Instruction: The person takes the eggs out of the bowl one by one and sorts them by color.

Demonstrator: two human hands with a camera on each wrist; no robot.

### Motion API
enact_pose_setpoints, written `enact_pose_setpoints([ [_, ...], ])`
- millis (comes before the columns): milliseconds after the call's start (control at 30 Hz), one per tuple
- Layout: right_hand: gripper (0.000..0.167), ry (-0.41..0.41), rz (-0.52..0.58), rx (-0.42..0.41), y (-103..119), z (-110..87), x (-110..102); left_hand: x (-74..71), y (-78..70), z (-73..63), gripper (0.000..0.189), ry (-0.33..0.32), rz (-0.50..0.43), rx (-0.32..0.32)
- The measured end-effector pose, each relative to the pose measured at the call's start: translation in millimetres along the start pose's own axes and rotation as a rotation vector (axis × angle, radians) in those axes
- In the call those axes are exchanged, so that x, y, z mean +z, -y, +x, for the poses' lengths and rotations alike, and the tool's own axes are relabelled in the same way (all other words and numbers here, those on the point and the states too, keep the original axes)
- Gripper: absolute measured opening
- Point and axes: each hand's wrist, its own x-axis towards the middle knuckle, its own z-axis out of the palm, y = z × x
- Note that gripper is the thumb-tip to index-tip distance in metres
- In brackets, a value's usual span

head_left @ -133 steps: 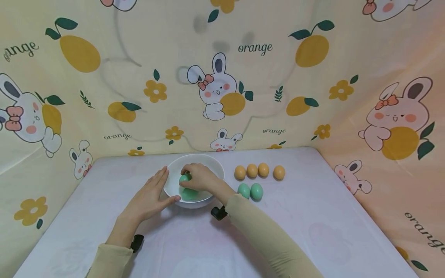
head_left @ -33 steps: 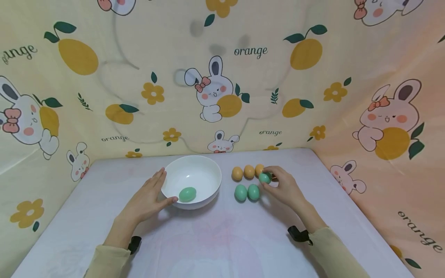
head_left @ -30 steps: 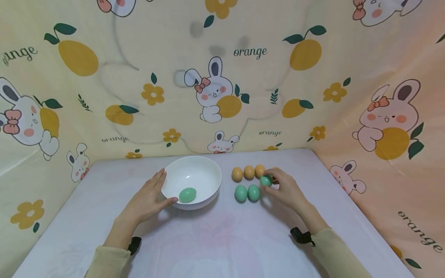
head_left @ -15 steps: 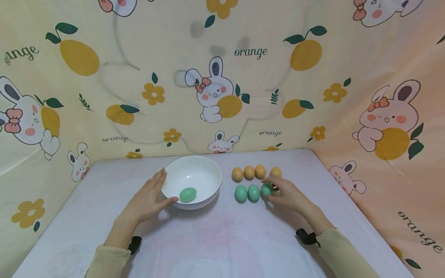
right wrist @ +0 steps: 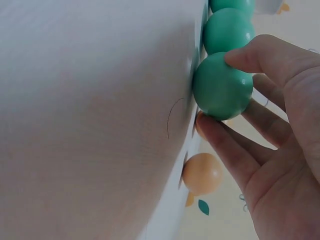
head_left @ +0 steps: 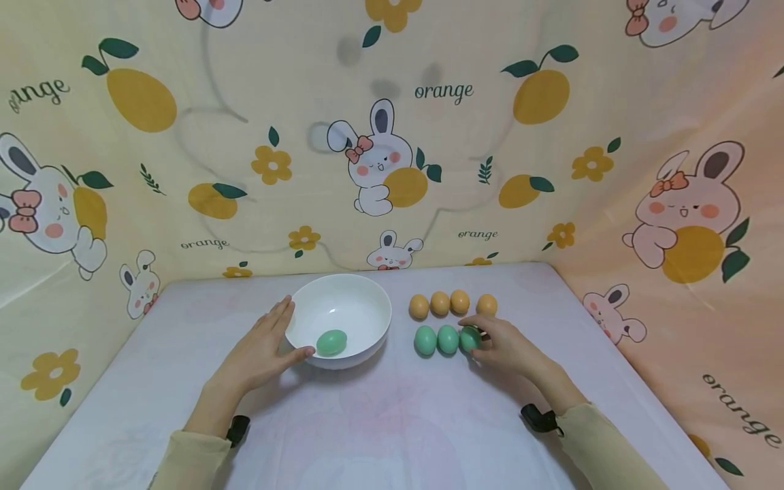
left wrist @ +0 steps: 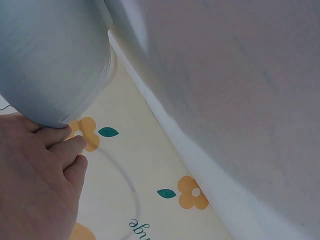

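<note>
A white bowl (head_left: 361,314) stands left of centre on the table, one green egg (head_left: 331,342) lying inside near its front. Against the bowl's left side rests my left hand (head_left: 260,350), fingers extended and thumb at the near rim. In the left wrist view those fingers (left wrist: 65,145) touch the outer wall. My right hand (head_left: 508,346) holds another green egg (head_left: 469,338) between thumb and fingers, at the right end of a row. Two more green eggs, a middle one (head_left: 448,339) and a left one (head_left: 425,340), complete that row. The right wrist view shows the held egg (right wrist: 222,87) close against its neighbour.
Behind the green row, several orange eggs (head_left: 439,303) form a line, the rightmost orange egg (head_left: 486,305) set a little apart. The white-covered table (head_left: 380,429) meets a printed cloth backdrop (head_left: 294,102) at the back and sides.
My right hand came out of the bowl with a green egg, carried it right past the orange eggs and lowered it to the right end of the green row. The left hand stayed at the bowl.
</note>
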Motion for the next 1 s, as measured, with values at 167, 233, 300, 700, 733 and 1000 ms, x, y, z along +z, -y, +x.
enact_pose_setpoints([
  [167, 0.059, 0.012, 0.010, 0.001, 0.2, 0.4, -1.5, -0.5, 0.0, 0.2, 0.109, -0.002, -0.005, 0.001],
  [233, 0.060, 0.017, 0.012, -0.001, -0.2, 0.6, -2.0, -0.5, 0.1, 0.3, 0.109, -0.002, -0.008, 0.000],
  [300, 0.062, 0.020, 0.017, 0.002, -0.6, 0.8, -2.1, -0.4, 0.2, 0.2, 0.109, 0.000, -0.007, -0.002],
  [700, 0.065, 0.024, 0.031, 0.017, -3.0, 1.6, -1.7, 0.7, 0.6, 0.5, 0.108, 0.003, -0.004, -0.010],
  [733, 0.065, 0.024, 0.031, 0.017, -3.0, 1.6, -1.7, 0.7, 0.5, 0.5, 0.108, 0.004, -0.003, -0.012],
  [1000, 0.067, 0.004, -0.007, 0.019, -0.4, 1.2, -4.5, -0.1, -0.8, 0.4, 0.109, 0.006, -0.003, -0.013],
])
